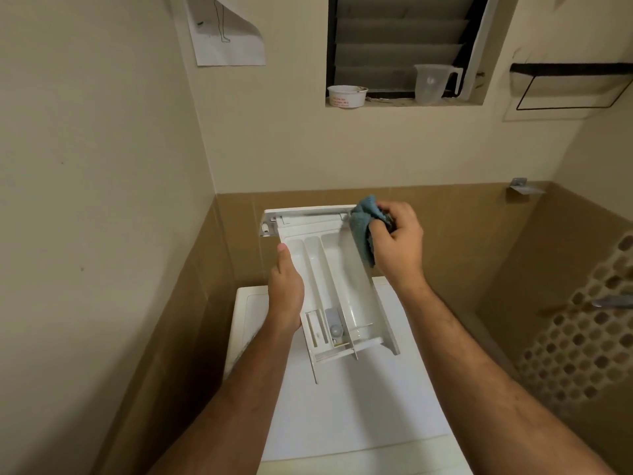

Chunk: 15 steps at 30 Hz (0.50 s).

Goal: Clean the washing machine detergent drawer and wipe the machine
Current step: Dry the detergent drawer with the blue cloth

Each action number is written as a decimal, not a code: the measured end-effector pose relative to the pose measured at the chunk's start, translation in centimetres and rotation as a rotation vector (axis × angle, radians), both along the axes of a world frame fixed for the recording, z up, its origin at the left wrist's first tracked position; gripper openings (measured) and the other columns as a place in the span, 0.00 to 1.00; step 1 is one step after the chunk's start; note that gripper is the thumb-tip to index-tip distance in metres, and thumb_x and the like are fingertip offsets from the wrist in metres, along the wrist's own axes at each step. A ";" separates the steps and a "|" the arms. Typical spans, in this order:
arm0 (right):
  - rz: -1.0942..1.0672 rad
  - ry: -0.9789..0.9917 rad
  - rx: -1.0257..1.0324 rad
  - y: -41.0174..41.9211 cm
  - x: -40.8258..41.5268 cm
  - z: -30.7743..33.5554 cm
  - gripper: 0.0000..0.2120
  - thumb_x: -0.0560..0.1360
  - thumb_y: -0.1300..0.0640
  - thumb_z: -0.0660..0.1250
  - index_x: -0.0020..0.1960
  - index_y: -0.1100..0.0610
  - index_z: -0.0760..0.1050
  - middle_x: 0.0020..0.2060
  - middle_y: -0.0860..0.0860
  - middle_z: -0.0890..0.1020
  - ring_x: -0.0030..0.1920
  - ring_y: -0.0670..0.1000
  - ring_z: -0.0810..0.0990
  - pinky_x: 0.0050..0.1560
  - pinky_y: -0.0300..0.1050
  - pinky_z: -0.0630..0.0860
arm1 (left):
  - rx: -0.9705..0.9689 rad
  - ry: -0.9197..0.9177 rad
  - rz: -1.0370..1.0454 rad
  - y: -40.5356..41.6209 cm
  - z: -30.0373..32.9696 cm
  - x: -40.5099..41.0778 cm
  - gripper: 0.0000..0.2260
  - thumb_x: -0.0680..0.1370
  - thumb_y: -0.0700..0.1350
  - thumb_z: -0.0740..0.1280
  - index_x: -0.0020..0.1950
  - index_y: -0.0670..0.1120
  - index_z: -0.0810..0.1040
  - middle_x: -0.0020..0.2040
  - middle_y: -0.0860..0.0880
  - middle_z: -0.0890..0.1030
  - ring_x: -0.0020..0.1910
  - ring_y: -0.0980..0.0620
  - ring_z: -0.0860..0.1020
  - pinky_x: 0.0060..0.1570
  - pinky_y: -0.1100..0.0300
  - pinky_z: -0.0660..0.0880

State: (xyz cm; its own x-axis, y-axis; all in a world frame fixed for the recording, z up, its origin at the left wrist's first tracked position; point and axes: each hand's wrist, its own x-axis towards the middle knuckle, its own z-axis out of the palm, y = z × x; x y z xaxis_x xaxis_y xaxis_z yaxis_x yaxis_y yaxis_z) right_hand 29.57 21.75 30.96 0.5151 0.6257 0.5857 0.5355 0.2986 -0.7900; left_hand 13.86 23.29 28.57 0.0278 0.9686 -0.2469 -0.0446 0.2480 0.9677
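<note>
Drawer: we are holding the white detergent drawer (pixel 329 279) up over the washing machine top (pixel 359 416), its front panel pointing toward 12 o'clock and its open compartments facing us.
Left hand: our left hand (pixel 286 296) is gripping the drawer's left wall at about 9 o'clock of the drawer, thumb lying along the rim, fingers wrapped underneath out of sight.
Right hand: our right hand (pixel 399 241) is bunching a blue cloth (pixel 364 228), the grip closed tight round it.
Cloth: it is pressing against the drawer's right wall near the front panel, at roughly 2 o'clock of the drawer.
Compartments: three long channels are running front to back; a grey insert (pixel 334 325) is sitting in the near end, toward 6 o'clock.
Machine: the white top is lying below the drawer, in a corner of tan tiled walls.
Window ledge: at 12 o'clock, high up, a white tub (pixel 346 96) and a clear measuring jug (pixel 433 84) are standing apart on the ledge.
Wall: a curling paper sheet (pixel 227 36) is hanging at 11 o'clock.
</note>
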 end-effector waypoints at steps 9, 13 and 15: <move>-0.053 -0.097 -0.084 0.7 -4.3 -2.2 0.13 0.72 0.66 0.66 0.55 0.57 0.79 0.49 0.46 0.81 0.50 0.47 0.78 0.52 0.40 0.76 | 0.100 0.019 -0.064 0.0 -1.2 0.6 0.28 0.83 0.62 0.46 0.78 0.48 0.59 0.78 0.49 0.62 0.77 0.48 0.60 0.73 0.54 0.56; 0.049 -0.229 0.029 1.0 -6.2 -2.0 0.15 0.70 0.69 0.64 0.53 0.58 0.80 0.49 0.45 0.81 0.50 0.46 0.76 0.54 0.37 0.71 | 0.101 -0.042 -0.104 0.7 -2.3 0.5 0.28 0.82 0.63 0.46 0.78 0.50 0.62 0.76 0.50 0.65 0.76 0.50 0.62 0.74 0.53 0.58; 0.093 -0.311 0.056 0.9 -6.5 -2.0 0.15 0.70 0.68 0.64 0.54 0.58 0.80 0.51 0.48 0.83 0.51 0.46 0.76 0.55 0.37 0.70 | 0.133 -0.059 -0.128 1.0 -2.3 0.4 0.25 0.83 0.61 0.46 0.76 0.51 0.65 0.73 0.50 0.69 0.73 0.50 0.65 0.73 0.54 0.60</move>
State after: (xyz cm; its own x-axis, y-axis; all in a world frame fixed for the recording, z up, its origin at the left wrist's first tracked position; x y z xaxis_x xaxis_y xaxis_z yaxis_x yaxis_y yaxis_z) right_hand 23.11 22.66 28.99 0.2482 0.6238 0.7411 0.7172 0.3959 -0.5734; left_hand 14.23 24.31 26.30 0.1639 0.9802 -0.1107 -0.0789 0.1249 0.9890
